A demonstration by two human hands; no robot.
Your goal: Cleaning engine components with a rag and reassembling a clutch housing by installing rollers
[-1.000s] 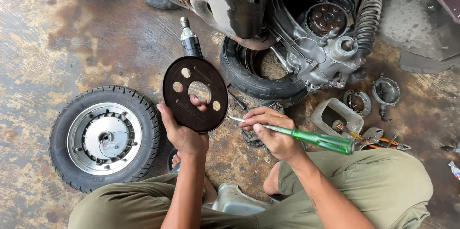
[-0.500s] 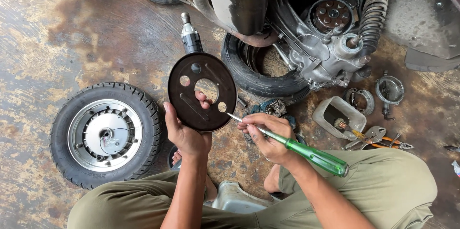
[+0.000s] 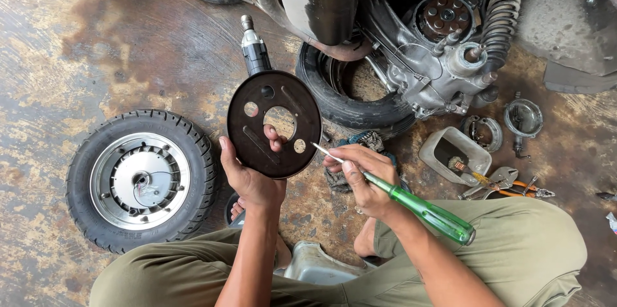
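One dark round plate (image 3: pixel 274 124) stands upright in the left hand (image 3: pixel 250 178), its grip clamped on the lower rim. The right hand (image 3: pixel 361 175) pinches a green-handled screwdriver (image 3: pixel 411 204), now tipped nearer the plate above the floor (image 3: pixel 96 43).

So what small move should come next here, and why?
Probably bring the screwdriver tip the last bit onto the round plate. The right hand holds the tip just off the plate's right edge, apart from it, while the left hand holds the plate up facing the tool.
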